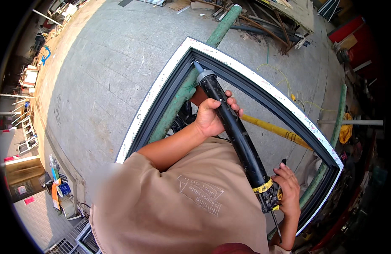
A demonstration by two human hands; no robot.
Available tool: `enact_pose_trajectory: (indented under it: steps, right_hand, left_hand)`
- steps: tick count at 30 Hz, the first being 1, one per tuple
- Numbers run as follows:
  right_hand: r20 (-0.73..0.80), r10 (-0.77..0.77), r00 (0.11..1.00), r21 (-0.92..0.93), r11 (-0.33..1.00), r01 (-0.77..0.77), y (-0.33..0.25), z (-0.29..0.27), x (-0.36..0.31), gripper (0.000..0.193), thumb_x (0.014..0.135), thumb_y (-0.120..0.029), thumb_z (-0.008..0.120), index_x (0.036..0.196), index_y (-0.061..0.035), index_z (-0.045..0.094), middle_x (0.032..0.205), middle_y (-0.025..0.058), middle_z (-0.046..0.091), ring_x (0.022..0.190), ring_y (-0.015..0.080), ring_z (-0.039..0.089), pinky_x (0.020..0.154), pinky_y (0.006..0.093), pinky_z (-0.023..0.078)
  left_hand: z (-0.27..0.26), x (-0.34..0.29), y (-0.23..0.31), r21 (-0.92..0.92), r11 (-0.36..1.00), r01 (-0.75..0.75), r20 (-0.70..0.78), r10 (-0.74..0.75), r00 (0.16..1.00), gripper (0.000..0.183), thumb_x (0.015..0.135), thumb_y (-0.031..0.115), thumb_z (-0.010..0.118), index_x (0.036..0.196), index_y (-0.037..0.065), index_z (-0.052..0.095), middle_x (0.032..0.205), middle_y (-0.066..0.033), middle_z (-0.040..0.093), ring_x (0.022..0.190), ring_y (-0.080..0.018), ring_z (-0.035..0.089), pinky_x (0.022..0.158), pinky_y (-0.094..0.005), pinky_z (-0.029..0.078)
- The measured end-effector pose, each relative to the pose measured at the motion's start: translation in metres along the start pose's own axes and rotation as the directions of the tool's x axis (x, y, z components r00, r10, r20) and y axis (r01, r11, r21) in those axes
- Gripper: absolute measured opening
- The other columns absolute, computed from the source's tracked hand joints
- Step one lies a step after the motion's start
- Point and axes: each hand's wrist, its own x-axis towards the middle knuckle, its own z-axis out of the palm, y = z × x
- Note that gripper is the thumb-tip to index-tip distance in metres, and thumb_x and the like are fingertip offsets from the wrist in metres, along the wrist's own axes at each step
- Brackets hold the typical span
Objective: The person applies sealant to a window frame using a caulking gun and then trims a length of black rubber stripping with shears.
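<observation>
Across my body lies a long black caulking gun (240, 135) with a grey collar and yellow tape near its handle. My left hand (211, 114) is wrapped round the upper part of its barrel. At the lower end my right hand (287, 188) grips the handle, which its fingers partly hide. The grey nozzle (197, 66) points into the inner far corner of a dark window frame (263, 87) with white printed film on its face. Whether the tip touches the corner, I cannot tell.
Green pipes (224, 28) run beneath the frame, and a yellow pole (276, 130) crosses under its opening. Scrap metal bars (267, 29) lie at the far right. A thin yellow cord (284, 78) trails on the concrete floor. White ladder-like frames (29, 137) stand at left.
</observation>
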Motion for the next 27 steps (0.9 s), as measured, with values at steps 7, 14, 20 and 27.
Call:
enact_pose_trajectory:
  steps: [7, 14, 20, 27]
  right_hand:
    - [0.003, -0.04, 0.999, -0.014, 0.999, 0.04, -0.006, 0.004, 0.01, 0.037, 0.075, -0.011, 0.08, 0.112, -0.0067, 0.073, 0.123, 0.0134, 0.074, 0.131, 0.0408, 0.067, 0.114, 0.0579, 0.051]
    - [0.017, -0.071, 0.997, 0.052, 0.996, 0.07, -0.011, 0.007, 0.024, 0.039, 0.071, -0.013, 0.081, 0.107, -0.005, 0.07, 0.115, 0.0139, 0.069, 0.121, 0.0397, 0.069, 0.115, 0.0595, 0.05]
    - [0.021, -0.099, 0.995, 0.087, 0.991, 0.097, -0.018, 0.01, 0.027, 0.044, 0.064, -0.017, 0.083, 0.103, -0.0036, 0.068, 0.105, 0.0133, 0.066, 0.101, 0.0381, 0.068, 0.106, 0.0556, 0.055]
    - [-0.013, -0.145, 0.989, 0.085, 0.986, 0.146, -0.023, 0.012, 0.031, 0.041, 0.061, -0.015, 0.08, 0.098, -0.0023, 0.067, 0.098, 0.0137, 0.065, 0.091, 0.0363, 0.066, 0.086, 0.0487, 0.052]
  left_hand:
    - [0.0, 0.007, 0.007, -0.064, 0.998, 0.02, 0.019, -0.018, 1.0, 0.046, 0.074, 0.012, 0.083, 0.115, 0.016, 0.063, 0.099, -0.0009, 0.068, 0.103, -0.0216, 0.069, 0.118, -0.0466, 0.047]
    - [-0.001, 0.005, 0.018, -0.048, 0.999, 0.012, -0.01, -0.012, 1.0, 0.047, 0.078, 0.013, 0.084, 0.119, 0.014, 0.06, 0.101, 0.0003, 0.066, 0.105, -0.0188, 0.067, 0.118, -0.0445, 0.046]
    - [0.006, 0.001, 0.023, -0.028, 1.0, -0.009, -0.056, 0.008, 0.998, 0.044, 0.081, 0.013, 0.081, 0.12, 0.013, 0.06, 0.102, -0.0001, 0.067, 0.106, -0.0188, 0.067, 0.115, -0.0447, 0.048]
    - [0.012, -0.001, 0.026, -0.079, 0.997, 0.004, -0.085, -0.011, 0.996, 0.043, 0.082, 0.013, 0.08, 0.12, 0.012, 0.06, 0.103, -0.0017, 0.067, 0.106, -0.0199, 0.067, 0.113, -0.0449, 0.051]
